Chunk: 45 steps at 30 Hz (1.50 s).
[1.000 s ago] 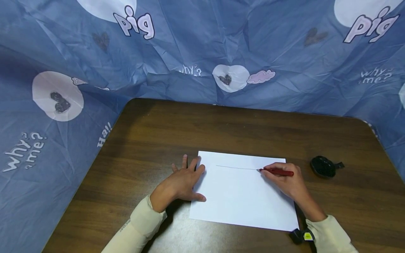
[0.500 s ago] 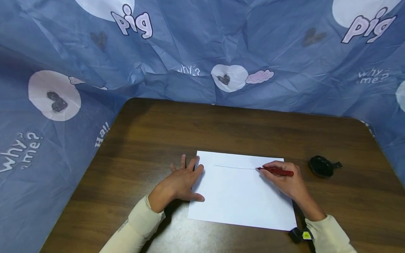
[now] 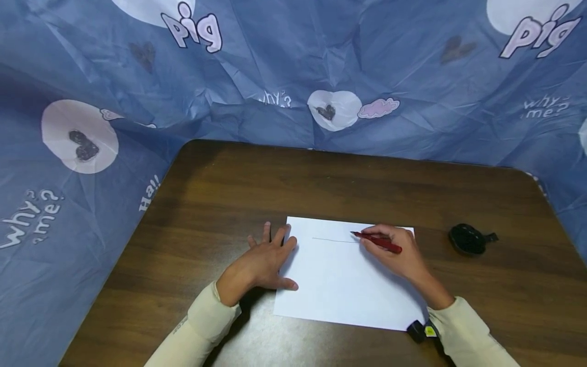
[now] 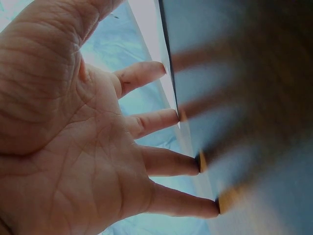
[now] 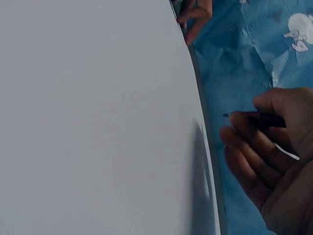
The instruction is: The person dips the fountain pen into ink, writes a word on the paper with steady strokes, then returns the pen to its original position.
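Red pen (image 3: 384, 244) was pinched between the thumb and fingers of the right hand (image 3: 405, 257), a narrow grip close round the barrel. It slanted across the grip, its tip out beyond the fingertips to the left and its blunt end showing at the near right side of the fingers. In the right wrist view the tip stood clear of the paper (image 3: 339, 290) — apart from the surface, with dark shadow on the sheet. Seen from the head, the tip lay just to the far side of a thin line (image 3: 332, 240) that ran from left to right near the far edge, its right end reaching the right hand.

Left hand (image 3: 261, 266) lay wide, fingers spread, across the left edge of the sheet and holding nothing in its grasp. Its thumb and forefinger were on the paper, while the little finger reached out over the brown table (image 3: 275, 178).

Well to the right of the pen sat a small black dish (image 3: 468, 239) with a short handle pointing right. By the near right corner of the sheet — beside the pale sleeve (image 3: 463, 326) — was a black box (image 3: 416, 331). Blue cloth (image 3: 275, 51) hung behind the far edge of the table.
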Each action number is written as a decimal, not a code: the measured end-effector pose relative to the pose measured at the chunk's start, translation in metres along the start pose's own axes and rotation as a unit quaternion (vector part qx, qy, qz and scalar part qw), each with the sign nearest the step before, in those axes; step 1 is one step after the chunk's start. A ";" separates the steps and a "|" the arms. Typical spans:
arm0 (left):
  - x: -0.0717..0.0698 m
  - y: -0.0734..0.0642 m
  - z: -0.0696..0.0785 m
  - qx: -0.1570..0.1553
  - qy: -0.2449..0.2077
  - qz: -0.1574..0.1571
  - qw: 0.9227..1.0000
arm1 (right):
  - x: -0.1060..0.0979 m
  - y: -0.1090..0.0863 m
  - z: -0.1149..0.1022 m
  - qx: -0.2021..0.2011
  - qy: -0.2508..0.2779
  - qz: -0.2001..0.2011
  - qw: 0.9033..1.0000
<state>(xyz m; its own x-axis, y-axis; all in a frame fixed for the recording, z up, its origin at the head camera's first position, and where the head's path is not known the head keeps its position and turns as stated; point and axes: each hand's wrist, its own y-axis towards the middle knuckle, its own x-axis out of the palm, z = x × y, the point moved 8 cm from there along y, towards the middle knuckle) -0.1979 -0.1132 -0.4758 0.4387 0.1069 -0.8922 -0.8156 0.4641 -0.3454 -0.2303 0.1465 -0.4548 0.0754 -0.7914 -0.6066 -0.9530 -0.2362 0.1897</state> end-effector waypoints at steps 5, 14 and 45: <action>-0.001 0.000 0.001 0.005 0.002 0.004 1.000 | 0.009 0.007 -0.004 0.000 0.006 -0.002 1.000; -0.002 -0.001 0.001 0.004 0.005 0.002 1.000 | 0.013 0.010 0.000 -0.002 0.018 0.000 1.000; -0.002 0.000 0.000 0.005 0.003 0.000 1.000 | 0.015 0.010 -0.005 -0.002 -0.019 -0.001 1.000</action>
<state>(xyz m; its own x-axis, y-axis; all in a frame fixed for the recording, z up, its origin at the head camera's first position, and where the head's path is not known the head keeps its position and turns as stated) -0.1981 -0.1131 -0.4742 0.4373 0.1020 -0.8935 -0.8112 0.4736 -0.3430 -0.2373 0.1297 -0.4579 0.0658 -0.7690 -0.6359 -0.9517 -0.2399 0.1917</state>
